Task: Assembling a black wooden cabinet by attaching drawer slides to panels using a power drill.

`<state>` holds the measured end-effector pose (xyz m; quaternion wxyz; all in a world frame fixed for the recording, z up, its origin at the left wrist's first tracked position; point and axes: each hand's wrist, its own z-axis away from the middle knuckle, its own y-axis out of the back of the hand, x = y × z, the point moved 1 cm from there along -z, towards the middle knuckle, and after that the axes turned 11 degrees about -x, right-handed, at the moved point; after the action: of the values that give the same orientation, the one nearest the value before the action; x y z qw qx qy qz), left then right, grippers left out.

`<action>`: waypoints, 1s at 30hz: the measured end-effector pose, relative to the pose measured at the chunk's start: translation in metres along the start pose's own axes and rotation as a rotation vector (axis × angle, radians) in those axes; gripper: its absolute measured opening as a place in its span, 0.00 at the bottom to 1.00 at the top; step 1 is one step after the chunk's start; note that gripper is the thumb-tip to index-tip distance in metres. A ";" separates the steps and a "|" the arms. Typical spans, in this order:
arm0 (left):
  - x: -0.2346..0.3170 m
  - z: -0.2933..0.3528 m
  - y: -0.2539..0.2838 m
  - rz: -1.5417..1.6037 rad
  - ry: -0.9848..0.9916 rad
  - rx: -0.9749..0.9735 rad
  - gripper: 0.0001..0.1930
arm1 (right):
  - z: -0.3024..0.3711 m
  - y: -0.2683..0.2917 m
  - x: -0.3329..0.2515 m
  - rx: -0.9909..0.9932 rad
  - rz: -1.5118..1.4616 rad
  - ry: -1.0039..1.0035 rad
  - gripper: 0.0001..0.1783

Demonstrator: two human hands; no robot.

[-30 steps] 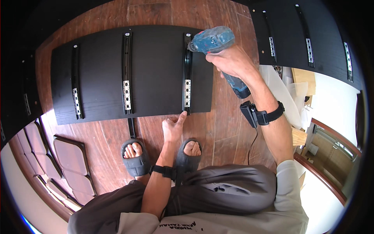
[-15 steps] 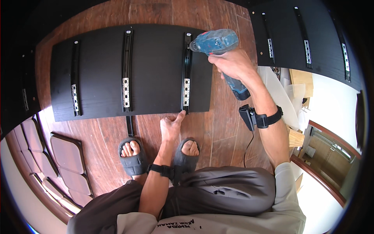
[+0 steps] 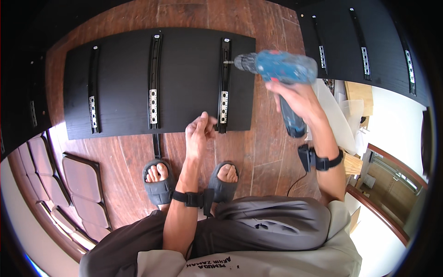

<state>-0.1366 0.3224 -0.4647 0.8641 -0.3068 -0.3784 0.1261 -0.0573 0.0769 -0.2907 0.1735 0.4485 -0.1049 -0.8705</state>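
Observation:
A black board (image 3: pixel 124 83) lies on the floor with three black metal drawer slides across it. My right hand (image 3: pixel 295 99) is wrapped around the handle of a blue cordless drill (image 3: pixel 286 67), which is slightly blurred. Its bit points left, with the tip over the upper part of the right drawer slide (image 3: pixel 224 76); whether it touches cannot be told. My left hand (image 3: pixel 198 136) is at the board's near edge, just left of that slide's lower end. Its fingers are curled in, and anything inside them is hidden. The middle drawer slide (image 3: pixel 154 69) and left drawer slide (image 3: pixel 93 74) lie parallel to it.
Another black board (image 3: pixel 341 51) with similar slides is at the far right. Brown cushioned panels (image 3: pixel 83 175) lie at the left on the wooden floor (image 3: pixel 267 180). Pale wrapping sheet (image 3: pixel 330 111) and wood pieces lie at the right. My sandalled feet are just below the board.
The drill in my right hand has moved right and toward me, with its bit now showing. My left hand has come off the slide's near end, shifting left and up.

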 end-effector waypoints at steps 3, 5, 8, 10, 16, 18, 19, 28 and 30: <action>0.015 -0.006 -0.022 0.217 -0.044 -0.017 0.24 | 0.047 -0.012 0.027 -0.034 -0.321 0.126 0.29; 0.025 -0.007 -0.030 0.230 0.014 -0.005 0.28 | 0.070 -0.018 0.048 -0.127 -0.381 -0.025 0.32; 0.029 -0.003 -0.041 0.304 0.017 -0.047 0.28 | 0.097 -0.040 0.080 -0.125 -0.590 -0.010 0.26; 0.025 0.002 -0.044 0.341 0.035 -0.065 0.25 | 0.108 -0.050 0.098 -0.121 -0.686 -0.084 0.19; 0.000 0.010 -0.040 0.287 0.006 -0.078 0.16 | 0.130 -0.072 0.130 -0.119 -0.781 -0.051 0.18; -0.002 0.012 -0.037 0.262 0.014 -0.062 0.18 | 0.134 -0.076 0.139 -0.122 -0.753 -0.114 0.24; 0.000 0.010 -0.036 0.194 0.029 -0.017 0.20 | 0.135 -0.078 0.142 -0.126 -0.795 -0.077 0.25; 0.039 -0.067 -0.044 -1.866 0.130 0.078 0.37 | 0.134 -0.081 0.159 0.059 -1.039 0.031 0.29; 0.039 -0.073 -0.052 -1.876 0.134 0.067 0.37 | 0.135 -0.082 0.161 0.098 -1.082 0.034 0.28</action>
<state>-0.0573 0.2681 -0.4475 0.6413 0.1418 -0.4166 -0.6285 -0.2713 0.0923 -0.3610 -0.3190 0.4599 0.1034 -0.8222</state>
